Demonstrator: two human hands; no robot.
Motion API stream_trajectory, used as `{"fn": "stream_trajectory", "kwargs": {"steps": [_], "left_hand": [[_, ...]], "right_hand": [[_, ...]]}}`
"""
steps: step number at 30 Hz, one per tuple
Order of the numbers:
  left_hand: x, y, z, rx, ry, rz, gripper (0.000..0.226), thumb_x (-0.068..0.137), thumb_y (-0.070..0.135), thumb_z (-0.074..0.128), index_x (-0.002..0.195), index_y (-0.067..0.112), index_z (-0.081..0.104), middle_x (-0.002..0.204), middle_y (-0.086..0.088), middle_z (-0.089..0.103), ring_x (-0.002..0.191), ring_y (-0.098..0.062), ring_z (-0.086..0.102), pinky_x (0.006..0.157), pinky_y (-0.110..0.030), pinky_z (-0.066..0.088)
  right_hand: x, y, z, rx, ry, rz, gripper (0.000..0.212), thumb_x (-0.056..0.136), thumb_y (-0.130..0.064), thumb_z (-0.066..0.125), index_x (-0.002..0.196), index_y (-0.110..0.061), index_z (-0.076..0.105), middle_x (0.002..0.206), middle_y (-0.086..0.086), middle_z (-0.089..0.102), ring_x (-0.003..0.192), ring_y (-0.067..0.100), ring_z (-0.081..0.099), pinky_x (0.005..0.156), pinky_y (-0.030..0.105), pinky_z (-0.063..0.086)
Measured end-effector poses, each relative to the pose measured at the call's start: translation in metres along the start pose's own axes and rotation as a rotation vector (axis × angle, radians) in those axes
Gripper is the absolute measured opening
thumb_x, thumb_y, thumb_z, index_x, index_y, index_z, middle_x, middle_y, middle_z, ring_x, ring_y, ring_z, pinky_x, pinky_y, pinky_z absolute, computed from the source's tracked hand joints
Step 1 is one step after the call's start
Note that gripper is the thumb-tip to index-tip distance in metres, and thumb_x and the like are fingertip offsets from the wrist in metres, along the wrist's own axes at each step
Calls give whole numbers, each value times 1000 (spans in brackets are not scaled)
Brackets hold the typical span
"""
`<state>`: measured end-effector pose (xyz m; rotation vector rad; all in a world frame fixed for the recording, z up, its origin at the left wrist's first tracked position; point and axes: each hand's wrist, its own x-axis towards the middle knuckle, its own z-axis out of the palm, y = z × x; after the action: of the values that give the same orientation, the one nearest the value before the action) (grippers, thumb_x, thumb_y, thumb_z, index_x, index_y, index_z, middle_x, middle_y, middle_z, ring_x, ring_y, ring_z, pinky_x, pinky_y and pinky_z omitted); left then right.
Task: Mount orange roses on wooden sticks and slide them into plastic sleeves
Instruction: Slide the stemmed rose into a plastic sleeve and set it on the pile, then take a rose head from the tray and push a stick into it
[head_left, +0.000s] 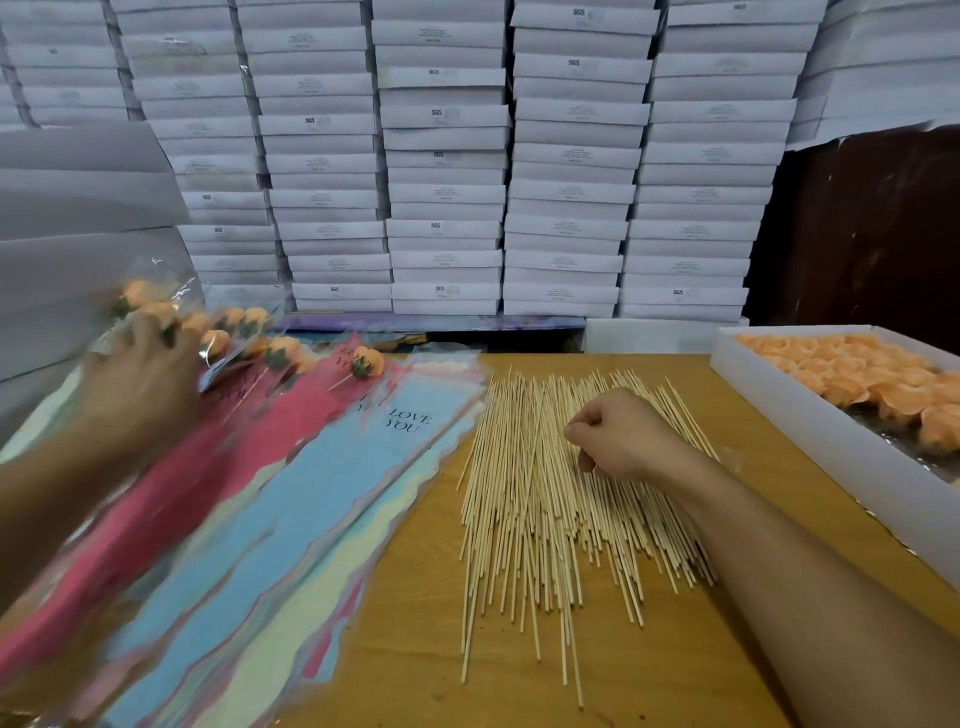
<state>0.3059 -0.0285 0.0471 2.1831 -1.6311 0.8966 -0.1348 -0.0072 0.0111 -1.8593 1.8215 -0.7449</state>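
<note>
My right hand (618, 436) rests curled on the spread of wooden sticks (550, 499) on the table (415, 597), fingertips pinching among them, while my blurred left hand (140, 374) lies on the sleeved roses (249, 338) atop the plastic sleeves (291, 499), its grip unclear, with loose roses (857, 374) boxed far right.

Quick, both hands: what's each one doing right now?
Left hand: blurred, on the sleeved roses; grip cannot be told.
Right hand: fingers curled, pinching at the wooden sticks.
</note>
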Motion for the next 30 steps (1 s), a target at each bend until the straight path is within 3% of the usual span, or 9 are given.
{"fn": "stream_trajectory", "kwargs": {"steps": [4,7,9,14,17,24,30], "left_hand": [[-14,97,-35,-198,-88,139,38,86,4,53,124,3,52,117,-26,47,103,-44,53,79,-50,47],[-35,172,-54,-430,-160,235,31,89,5,50,120,7,56,119,-20,57,107,-38,56,78,-41,43],[-53,221,-67,-599,-196,257,26,90,7,50,114,9,59,114,-15,63,102,-35,59,74,-37,43],[-92,302,-84,-761,-299,255,9,91,17,55,100,17,58,100,-8,63,94,-31,60,66,-36,41],[-104,313,-73,-733,-278,269,15,92,25,58,105,18,58,104,-6,63,98,-28,59,72,-38,47],[-106,300,-54,-723,-292,256,34,95,42,59,118,17,59,117,-7,59,107,-29,58,76,-37,44],[-104,292,-53,-718,-340,207,31,94,39,60,110,13,61,115,-9,61,104,-30,60,79,-38,48]], "right_hand": [[0,1,-1,-21,-20,9,23,97,-21,59,89,-11,78,62,-7,72,69,16,73,78,43,62],[1,4,-3,-54,-13,5,26,96,-21,59,97,-1,76,61,-7,71,64,23,67,66,42,58],[2,5,-5,-72,3,15,31,95,-23,59,103,4,72,76,6,75,65,24,62,62,38,52],[6,13,-8,-109,37,70,26,94,-24,62,100,-3,76,95,15,76,90,32,73,84,48,58],[9,19,-11,-126,29,93,22,94,-22,63,98,-7,78,99,9,77,92,26,73,88,47,59],[12,24,-11,-137,38,109,20,95,-28,64,90,-15,77,92,1,75,85,18,69,83,39,59],[12,29,-16,-87,104,110,31,93,-28,64,95,1,74,109,18,73,96,36,72,78,43,59]]}}
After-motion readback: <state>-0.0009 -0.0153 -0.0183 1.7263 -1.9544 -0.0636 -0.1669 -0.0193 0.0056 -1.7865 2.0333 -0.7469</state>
